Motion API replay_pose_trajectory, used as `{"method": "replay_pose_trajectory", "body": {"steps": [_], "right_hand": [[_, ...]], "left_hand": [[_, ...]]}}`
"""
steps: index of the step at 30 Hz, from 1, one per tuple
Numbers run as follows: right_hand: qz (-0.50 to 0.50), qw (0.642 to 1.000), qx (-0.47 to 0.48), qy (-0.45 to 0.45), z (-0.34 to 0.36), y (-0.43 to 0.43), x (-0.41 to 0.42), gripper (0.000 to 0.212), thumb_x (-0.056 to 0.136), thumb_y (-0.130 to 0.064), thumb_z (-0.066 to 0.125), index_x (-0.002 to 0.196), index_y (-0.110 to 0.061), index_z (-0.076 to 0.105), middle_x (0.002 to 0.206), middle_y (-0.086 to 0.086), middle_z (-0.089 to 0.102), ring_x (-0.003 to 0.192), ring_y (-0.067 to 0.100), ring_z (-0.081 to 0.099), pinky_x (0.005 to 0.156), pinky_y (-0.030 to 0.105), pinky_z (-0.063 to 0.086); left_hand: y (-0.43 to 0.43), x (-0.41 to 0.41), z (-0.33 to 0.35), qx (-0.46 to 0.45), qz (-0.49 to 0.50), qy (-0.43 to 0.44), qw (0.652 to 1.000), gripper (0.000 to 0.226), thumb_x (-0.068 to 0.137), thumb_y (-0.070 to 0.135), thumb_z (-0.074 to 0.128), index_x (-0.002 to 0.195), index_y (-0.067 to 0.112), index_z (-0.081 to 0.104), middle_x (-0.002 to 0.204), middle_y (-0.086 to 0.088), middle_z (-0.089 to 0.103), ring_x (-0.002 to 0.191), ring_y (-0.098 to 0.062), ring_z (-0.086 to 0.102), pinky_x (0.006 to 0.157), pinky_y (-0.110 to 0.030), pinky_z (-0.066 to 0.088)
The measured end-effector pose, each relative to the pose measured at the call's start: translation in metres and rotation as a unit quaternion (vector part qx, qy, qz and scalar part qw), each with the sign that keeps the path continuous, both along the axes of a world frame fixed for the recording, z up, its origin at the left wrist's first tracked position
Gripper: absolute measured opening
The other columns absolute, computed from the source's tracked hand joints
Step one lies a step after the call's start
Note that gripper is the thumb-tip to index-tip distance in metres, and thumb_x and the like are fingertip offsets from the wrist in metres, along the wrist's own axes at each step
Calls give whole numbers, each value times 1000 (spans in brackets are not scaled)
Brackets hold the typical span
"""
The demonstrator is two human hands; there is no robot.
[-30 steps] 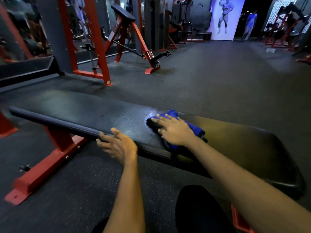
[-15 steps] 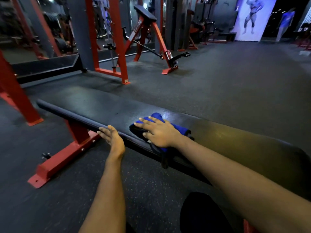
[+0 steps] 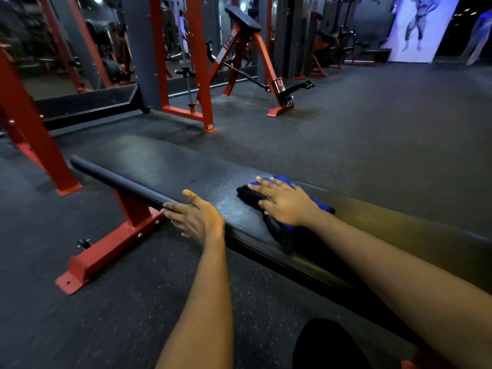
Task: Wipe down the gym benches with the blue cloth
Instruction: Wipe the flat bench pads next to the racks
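Note:
A long flat gym bench with a black pad and red legs runs from the left middle to the lower right. The folded blue cloth lies on the pad near its middle. My right hand presses flat on the cloth with fingers spread and straight. My left hand rests on the pad's near edge, thumb on top and fingers over the side. The pad around the cloth looks damp and shiny.
A red rack upright stands at the left. A red frame and an angled red bench stand behind the bench. A mirror wall runs along the back left. Dark rubber floor stretches to the right.
The view has swung left. My right hand has slid the cloth leftward along the pad, and my left hand has shifted left along the near edge, its fingers straighter.

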State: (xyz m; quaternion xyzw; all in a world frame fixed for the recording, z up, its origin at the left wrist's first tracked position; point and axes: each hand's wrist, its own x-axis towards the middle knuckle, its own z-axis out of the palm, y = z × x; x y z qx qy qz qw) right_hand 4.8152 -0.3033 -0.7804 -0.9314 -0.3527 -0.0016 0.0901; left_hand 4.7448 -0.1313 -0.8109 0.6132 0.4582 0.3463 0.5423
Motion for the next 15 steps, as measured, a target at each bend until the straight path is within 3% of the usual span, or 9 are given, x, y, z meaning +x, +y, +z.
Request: {"method": "replay_pose_trajectory", "body": {"steps": [3, 6, 10, 13, 15], "right_hand": [[-50, 998, -6, 29, 4, 11, 42, 54, 99, -38, 37, 150, -48, 23, 162, -17, 11, 151, 15, 11, 120, 49, 15], [-81, 996, -5, 32, 5, 17, 46, 53, 100, -39, 34, 150, -49, 21, 162, -19, 9, 151, 15, 9, 118, 50, 12], [-61, 998, -14, -3, 0, -14, -11, 52, 100, -46, 30, 150, -50, 17, 162, -18, 9, 151, 14, 8, 121, 46, 11], [-48, 998, -13, -24, -4, -51, -59, 62, 89, -59, 13, 150, -51, 14, 161, -22, 8, 150, 8, 5, 121, 46, 13], [-57, 998, -10, -8, -2, -56, -62, 58, 93, -57, 18, 150, -51, 14, 161, -24, 6, 150, 7, 4, 120, 47, 14]], "left_hand": [[1, 1, -6, 9, 7, 1, 1000, 73, 102, 54, 18, 156, 7, 4, 164, -12, 3, 146, -37, 19, 113, -53, 24], [1, -1, -6, 16, 9, -4, 1000, 73, 102, 55, 18, 156, 8, 4, 164, -12, 4, 145, -36, 22, 112, -53, 26], [2, 0, -8, 16, 8, -5, 1000, 75, 100, 57, 17, 156, 9, 3, 164, -10, 3, 145, -36, 24, 111, -58, 28], [1, 3, -12, 21, 4, -11, 1000, 77, 99, 59, 17, 156, 10, 3, 164, -10, 3, 143, -38, 25, 112, -56, 28], [2, 5, -14, 23, 6, -12, 1000, 78, 98, 61, 16, 156, 11, 3, 164, -9, 3, 142, -39, 26, 111, -56, 29]]}}
